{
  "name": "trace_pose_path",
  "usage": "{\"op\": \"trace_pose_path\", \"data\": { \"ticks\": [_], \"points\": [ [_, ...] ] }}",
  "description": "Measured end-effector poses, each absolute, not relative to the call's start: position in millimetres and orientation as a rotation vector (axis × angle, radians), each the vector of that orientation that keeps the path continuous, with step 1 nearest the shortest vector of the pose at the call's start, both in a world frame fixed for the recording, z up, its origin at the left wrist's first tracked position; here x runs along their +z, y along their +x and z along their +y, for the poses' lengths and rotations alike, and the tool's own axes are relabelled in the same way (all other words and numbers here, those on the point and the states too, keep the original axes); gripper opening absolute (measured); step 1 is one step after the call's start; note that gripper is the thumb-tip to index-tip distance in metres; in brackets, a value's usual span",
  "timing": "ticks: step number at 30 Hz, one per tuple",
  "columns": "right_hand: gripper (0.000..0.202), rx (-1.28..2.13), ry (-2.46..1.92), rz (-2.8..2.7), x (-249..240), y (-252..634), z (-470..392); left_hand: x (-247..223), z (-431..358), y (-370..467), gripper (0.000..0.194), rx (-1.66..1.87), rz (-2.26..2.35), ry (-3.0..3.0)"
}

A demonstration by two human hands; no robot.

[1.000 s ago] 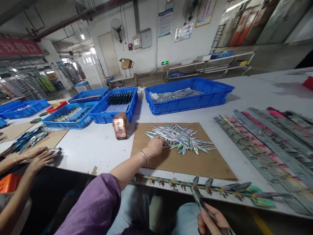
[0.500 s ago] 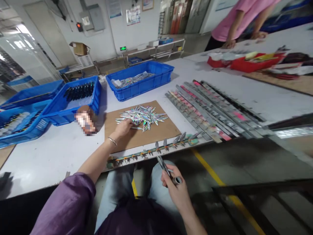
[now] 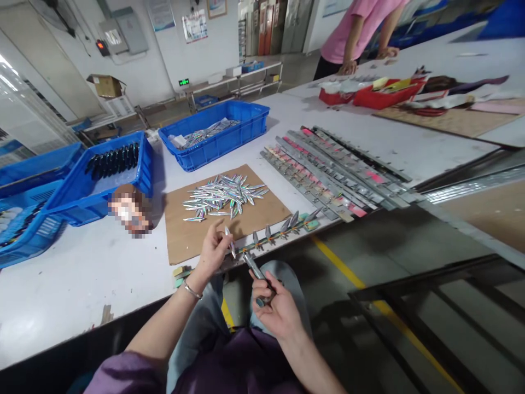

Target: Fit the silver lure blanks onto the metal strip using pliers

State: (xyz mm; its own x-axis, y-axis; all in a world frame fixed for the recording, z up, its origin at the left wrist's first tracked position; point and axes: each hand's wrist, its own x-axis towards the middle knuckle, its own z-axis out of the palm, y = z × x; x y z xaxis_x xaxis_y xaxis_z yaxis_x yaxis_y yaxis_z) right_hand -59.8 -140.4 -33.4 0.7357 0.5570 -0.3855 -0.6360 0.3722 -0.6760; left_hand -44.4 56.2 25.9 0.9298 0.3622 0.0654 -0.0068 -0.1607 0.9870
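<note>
My left hand point(image 3: 215, 249) pinches one slim silvery fishing lure body point(image 3: 230, 242) between thumb and fingers, close above the clip strip. My right hand point(image 3: 273, 303) is wrapped round a metal plier-like tool point(image 3: 255, 268); its exact kind is unclear. The tool's tip points up at the strip. Along the table's front edge lies the long strip with clips point(image 3: 283, 232), several grey lure bodies standing in its right part. Behind my left hand, a pile of shiny lure bodies point(image 3: 221, 191) rests on a brown cardboard sheet point(image 3: 180, 241).
Blue bins point(image 3: 213, 151) stand behind and to the left, holding lure bodies. More metal strips point(image 3: 320, 175) lie side by side at the right. A roundish blurred-out object point(image 3: 131, 210) sits left of the cardboard. Across the table, a person in pink point(image 3: 348, 33) leans near red trays point(image 3: 385, 96).
My left hand has come back from the pile to the strip with a lure body in its fingers. The tool in my right hand has shifted left along the strip. The view has turned slightly right.
</note>
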Motion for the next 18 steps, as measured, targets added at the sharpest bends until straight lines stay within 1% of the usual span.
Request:
{"op": "trace_pose_path", "data": {
  "ticks": [1,3,5,7,9,11,13,15,18],
  "points": [
    [0.061,0.764,-0.921,0.088,-34.3,-60.0,-138.6,25.4,56.2,-44.9,0.068,0.328,0.287,1.689],
    [0.060,0.736,-0.978,0.066,-35.2,-62.0,-134.2,26.8,56.6,-45.4,0.059,0.317,0.320,1.654],
    [0.053,0.657,-1.074,0.041,-35.6,-65.3,-129.4,29.6,56.7,-45.6,0.054,0.317,0.340,1.599],
    [0.042,0.519,-1.192,0.008,-37.5,-67.6,-125.6,31.0,57.1,-45.7,0.057,0.312,0.340,1.520],
    [0.036,0.309,-1.443,-0.116,-41.9,-67.7,-123.3,29.3,59.2,-45.1,0.061,0.290,0.363,1.504],
    [0.036,0.065,-1.851,-0.350,-47.7,-65.9,-122.4,25.1,62.5,-43.5,0.056,0.296,0.420,1.608],
    [0.039,-0.091,-2.172,-0.536,-52.3,-63.6,-122.5,20.3,66.1,-41.6,0.052,0.333,0.450,1.749],
    [0.038,-0.107,-2.280,-0.596,-53.5,-62.0,-123.0,17.2,69.1,-40.0,0.053,0.372,0.449,1.850],
    [0.034,-0.045,-2.282,-0.613,-49.6,-61.4,-124.5,17.5,72.2,-38.9,0.056,0.442,0.415,1.958]
  ]
}}
